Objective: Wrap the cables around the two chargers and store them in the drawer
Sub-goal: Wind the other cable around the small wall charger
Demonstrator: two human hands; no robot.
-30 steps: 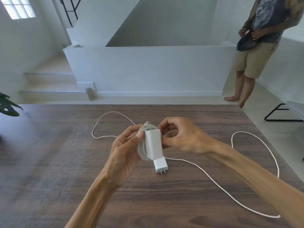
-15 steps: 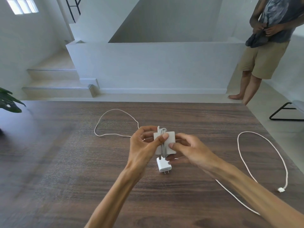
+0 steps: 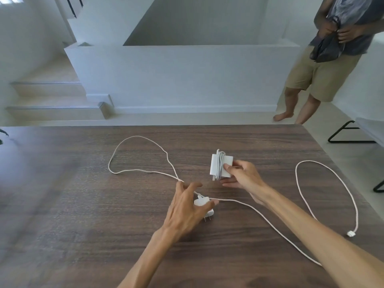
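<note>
- Near the middle of the table (image 3: 83, 235), the right hand (image 3: 242, 179) now holds the wrapped charger (image 3: 220, 165) alone, thumb on its face and fingers under it, just above the wood; half a second ago both hands were on it.
- Its cable is fully wound round the body, so I judge the first charger's wrapping done.
- The left hand (image 3: 186, 208) has let go and dropped onto the second charger (image 3: 202, 202), which lies nearer the front edge, prongs toward the person. Fingers are spread and starting to curl round it; the grasp looks not yet closed.
- That charger's cable (image 3: 259, 214) is still loose: one loop runs toward the far left of the table, another sweeps toward the right edge and ends in a plug (image 3: 350, 233) near that edge.
- So the work is shifting to the second wrap; both chargers have yet to be stored, and no drawer is in view.
- A bystander (image 3: 324, 65) stands beyond the far right corner.
</note>
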